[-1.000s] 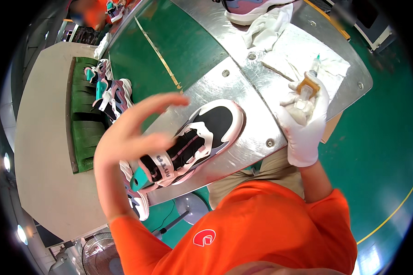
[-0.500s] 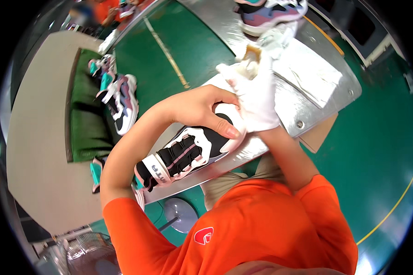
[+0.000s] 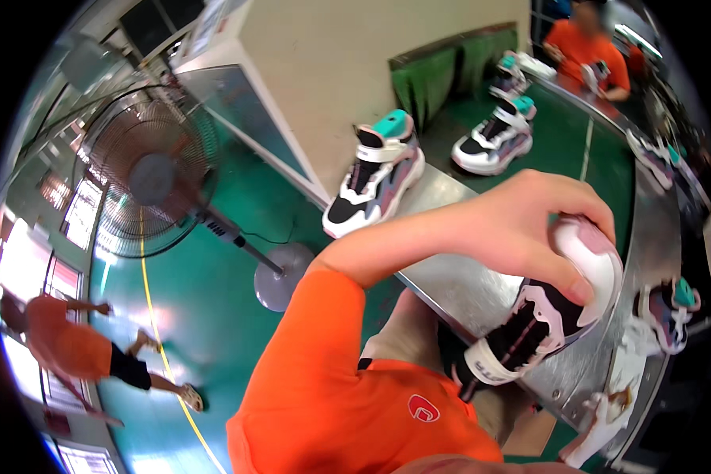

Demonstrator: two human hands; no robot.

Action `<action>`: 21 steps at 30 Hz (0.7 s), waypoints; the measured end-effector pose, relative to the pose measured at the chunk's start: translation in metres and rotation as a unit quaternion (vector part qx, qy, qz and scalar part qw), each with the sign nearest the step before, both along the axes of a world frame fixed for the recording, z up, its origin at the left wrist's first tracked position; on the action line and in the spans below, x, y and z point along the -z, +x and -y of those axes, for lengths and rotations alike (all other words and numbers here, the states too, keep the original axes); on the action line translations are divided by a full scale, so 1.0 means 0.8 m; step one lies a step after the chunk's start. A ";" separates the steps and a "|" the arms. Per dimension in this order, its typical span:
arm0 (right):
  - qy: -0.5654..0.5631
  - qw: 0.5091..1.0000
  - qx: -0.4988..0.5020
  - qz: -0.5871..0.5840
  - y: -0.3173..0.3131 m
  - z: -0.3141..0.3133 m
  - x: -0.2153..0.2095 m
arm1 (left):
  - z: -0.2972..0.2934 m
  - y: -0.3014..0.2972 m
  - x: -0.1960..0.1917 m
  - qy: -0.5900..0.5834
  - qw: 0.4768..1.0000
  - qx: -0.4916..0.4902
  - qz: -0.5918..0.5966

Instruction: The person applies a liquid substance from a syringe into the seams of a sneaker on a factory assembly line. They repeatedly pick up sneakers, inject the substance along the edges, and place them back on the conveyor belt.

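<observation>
My bare left hand (image 3: 529, 229) grips the white toe of a black, white and pink sneaker (image 3: 537, 324). The sneaker is tilted, with its heel down toward my lap, over the edge of the metal table (image 3: 466, 284). My right hand (image 3: 596, 423), in a white glove, is low at the bottom right, below the shoe. It seems closed on a small brown-and-white tool (image 3: 620, 397), though the tool is small and partly hidden.
A sneaker with a teal collar (image 3: 375, 174) stands on the table, and several more (image 3: 494, 138) are on the green belt (image 3: 561, 142). Another sneaker (image 3: 663, 312) lies at the right. A floor fan (image 3: 146, 178) stands left. A person in orange (image 3: 588, 51) works far off; another (image 3: 71, 347) walks at left.
My head has swung left, so the fan and floor now fill the view. My left hand still holds the sneaker's toe; my gloved right hand has dropped from the shoe to below it.
</observation>
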State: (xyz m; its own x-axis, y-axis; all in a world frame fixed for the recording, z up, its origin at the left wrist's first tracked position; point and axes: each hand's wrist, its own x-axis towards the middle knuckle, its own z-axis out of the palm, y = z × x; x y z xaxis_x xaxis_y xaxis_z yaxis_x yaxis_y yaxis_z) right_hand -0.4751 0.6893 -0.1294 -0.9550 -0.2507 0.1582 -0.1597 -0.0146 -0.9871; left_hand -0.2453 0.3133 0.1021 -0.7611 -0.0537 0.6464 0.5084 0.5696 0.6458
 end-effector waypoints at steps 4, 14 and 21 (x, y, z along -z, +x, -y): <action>0.004 0.996 0.053 0.075 0.070 0.055 -0.082 | -0.011 -0.014 0.045 0.119 0.991 -0.026 0.051; -0.224 0.949 -0.214 0.056 0.051 0.050 -0.200 | -0.024 -0.112 0.029 0.102 0.990 0.063 0.072; -0.360 0.850 -0.383 0.012 0.038 0.087 -0.250 | -0.029 -0.144 0.016 0.097 0.987 0.067 0.105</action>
